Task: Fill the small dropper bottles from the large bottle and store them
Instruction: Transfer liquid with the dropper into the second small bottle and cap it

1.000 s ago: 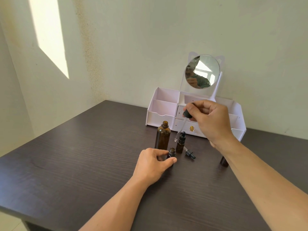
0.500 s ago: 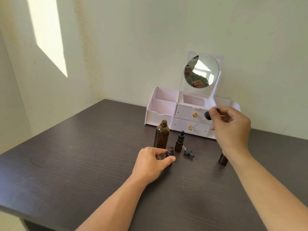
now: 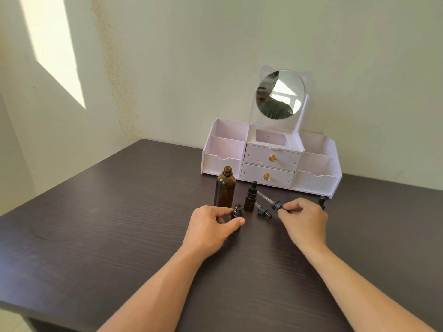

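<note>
Organizer behind bottles; capped bottle beyond right hand.

Bright daylight, a sunlit patch on the left wall; sharp focus, mild wide-angle bending at edges

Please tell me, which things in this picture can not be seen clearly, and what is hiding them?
All in the head view:
- Open small bottle: the left hand covers its lower body.
- Third small bottle: mostly hidden behind the right hand.
- Liquid levels in the large bottle and capped small bottle: the dark glass hides them.
- Drawers: closed, so the contents are unseen.
- Held dropper: whether its thin glass tube holds liquid is too small to tell.
</note>
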